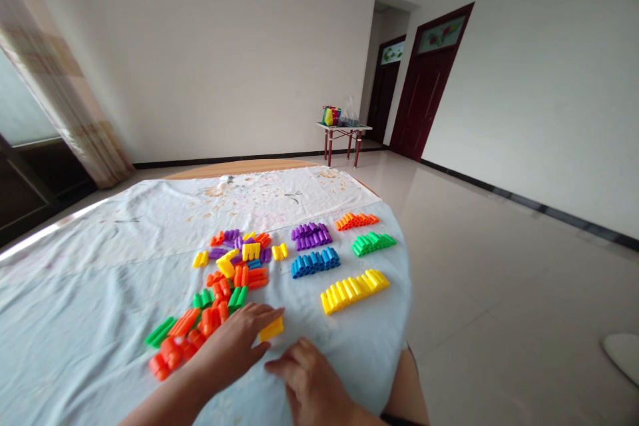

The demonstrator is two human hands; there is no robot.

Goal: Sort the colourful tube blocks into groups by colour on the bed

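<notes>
My left hand [243,336] reaches over the near part of the table, its fingers and thumb closed around a yellow plastic tube block [272,329]. Just to the right, my right hand [310,376] is curled, with the fingertips pointing toward that yellow block but apart from it. Whatever its fingers may hold is hidden. Left of my hands lies a loose heap of orange blocks [184,323], green blocks [204,298], purple blocks [232,235] and other yellow blocks [251,251].
Sorted groups sit to the right: a yellow row [355,291], blue [315,262], purple [311,236], green [373,244] and orange [357,221]. A pale cloth [90,319] covers the round table. Beyond stands a small table [343,127] with bags.
</notes>
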